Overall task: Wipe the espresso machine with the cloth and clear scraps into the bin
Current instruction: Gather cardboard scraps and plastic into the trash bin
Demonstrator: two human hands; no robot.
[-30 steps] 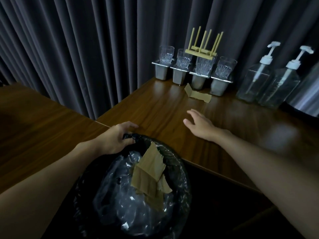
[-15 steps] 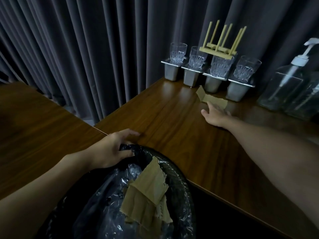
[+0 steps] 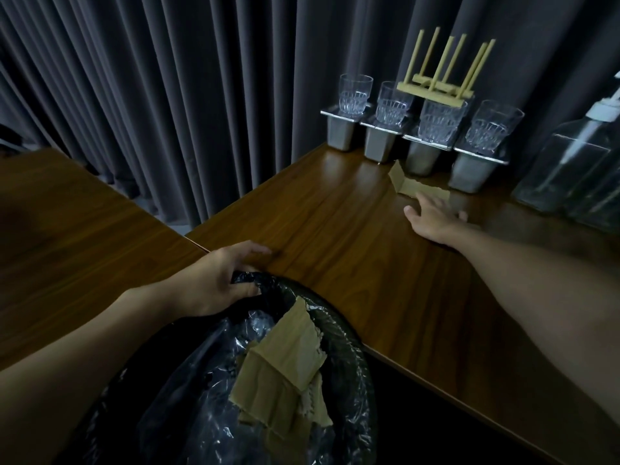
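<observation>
Brown cardboard scrap [image 3: 417,186], torn-edged and creased with one end bent upward, lies on the wooden counter [image 3: 352,236] just in front of the steel holders. Right hand [image 3: 434,218] flat over its near end, fingers spread and loose; fingertips touch the scrap, not closed on it. Left hand [image 3: 221,276] clamped on the rim of the bin [image 3: 355,350], pinching the black plastic liner [image 3: 174,394], which is glossy and crinkled. More cardboard pieces [image 3: 285,377] sit inside the bin, layered, with ragged edges. Bin is held below the counter edge, well apart from the scrap. Four ribbed clear glasses [image 3: 355,95] stand in tapered steel holders [image 3: 342,132] at the back; a pale wooden rack [image 3: 436,90] rests upside down on one glass. Clear pump bottle [image 3: 567,166] at far right. Pleated grey curtain [image 3: 167,95] behind.
</observation>
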